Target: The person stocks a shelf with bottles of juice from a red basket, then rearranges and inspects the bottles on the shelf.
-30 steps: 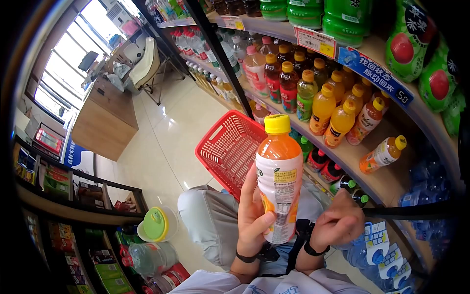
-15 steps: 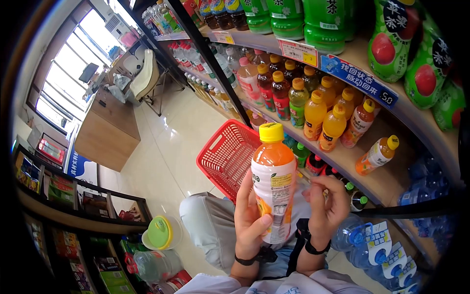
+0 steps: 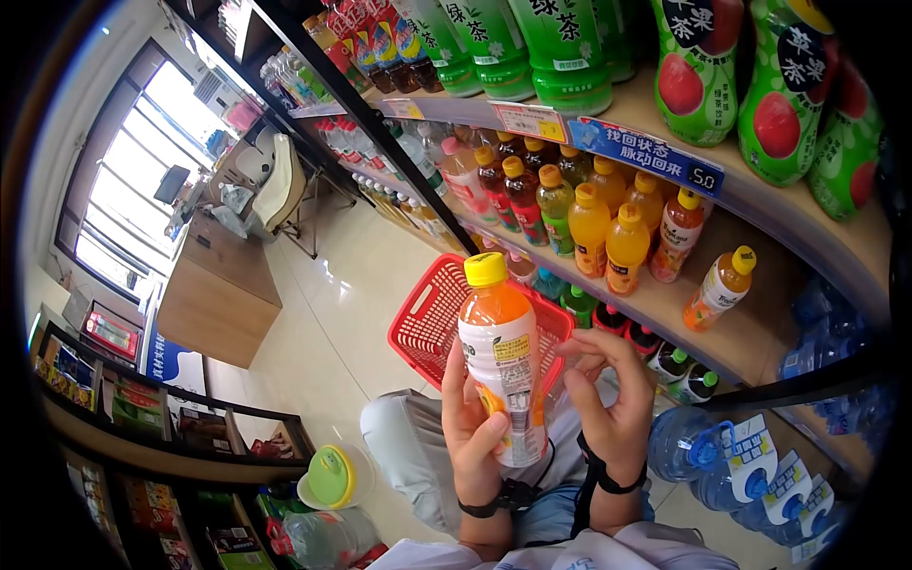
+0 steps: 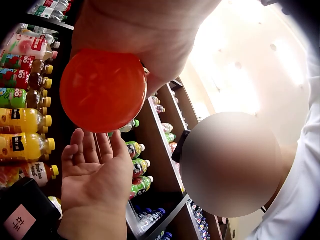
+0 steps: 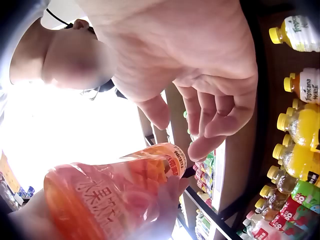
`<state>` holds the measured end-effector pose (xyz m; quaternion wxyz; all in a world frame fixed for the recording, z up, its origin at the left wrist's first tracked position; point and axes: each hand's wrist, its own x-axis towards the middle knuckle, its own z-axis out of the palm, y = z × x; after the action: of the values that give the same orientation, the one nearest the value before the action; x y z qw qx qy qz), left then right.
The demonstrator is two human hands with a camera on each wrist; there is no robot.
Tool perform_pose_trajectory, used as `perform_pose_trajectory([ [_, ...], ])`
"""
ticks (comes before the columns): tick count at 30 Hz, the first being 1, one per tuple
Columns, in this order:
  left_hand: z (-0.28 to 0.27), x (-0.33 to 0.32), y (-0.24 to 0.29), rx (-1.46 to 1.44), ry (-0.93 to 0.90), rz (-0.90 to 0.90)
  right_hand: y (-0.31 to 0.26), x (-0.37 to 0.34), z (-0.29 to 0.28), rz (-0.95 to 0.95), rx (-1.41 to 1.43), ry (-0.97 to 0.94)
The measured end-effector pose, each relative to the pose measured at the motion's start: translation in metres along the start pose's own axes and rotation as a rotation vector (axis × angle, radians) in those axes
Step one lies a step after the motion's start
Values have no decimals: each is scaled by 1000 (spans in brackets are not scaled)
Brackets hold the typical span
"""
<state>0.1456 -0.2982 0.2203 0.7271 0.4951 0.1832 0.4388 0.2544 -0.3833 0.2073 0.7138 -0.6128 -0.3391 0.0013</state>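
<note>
My left hand (image 3: 470,442) grips a bottle of orange juice drink (image 3: 513,404) upright in front of me, thumb across its white label. Its yellow cap (image 3: 485,270) is on top, and the label side with small print and a barcode faces me. In the left wrist view the bottle's round orange base (image 4: 102,92) hides part of the scene. My right hand (image 3: 613,404) is raised just right of the bottle, holding nothing, fingers loosely bent towards it. The right wrist view shows a gap between those fingers (image 5: 205,147) and the bottle (image 5: 105,200).
A red plastic basket (image 3: 427,328) stands on the floor beyond the bottle. Shelves to the right hold rows of drinks, with a similar juice bottle (image 3: 719,288) standing apart near the edge. Large water bottles (image 3: 679,442) are low at right. A lidded tub (image 3: 332,475) sits on the left.
My right hand has come up and left from beside the lower shelf to near the bottle, its fingers uncurling. The bottle has shifted slightly left and down in view, still in my left hand.
</note>
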Motion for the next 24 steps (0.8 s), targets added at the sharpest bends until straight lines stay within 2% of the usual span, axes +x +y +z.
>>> perform_pose_trajectory([
  [9, -7, 1, -3, 54, -46, -2, 2, 2, 5, -4, 43, -90],
  [14, -7, 2, -5, 58, -69, -29, 1, 2, 9, 98, 111, -151],
  [17, -10, 2, -7, 58, -104, -67, 2, 3, 8, 59, 49, -182],
  [24, -8, 5, -8, 88, -109, -85, 2, 1, 11, 57, 35, -137],
])
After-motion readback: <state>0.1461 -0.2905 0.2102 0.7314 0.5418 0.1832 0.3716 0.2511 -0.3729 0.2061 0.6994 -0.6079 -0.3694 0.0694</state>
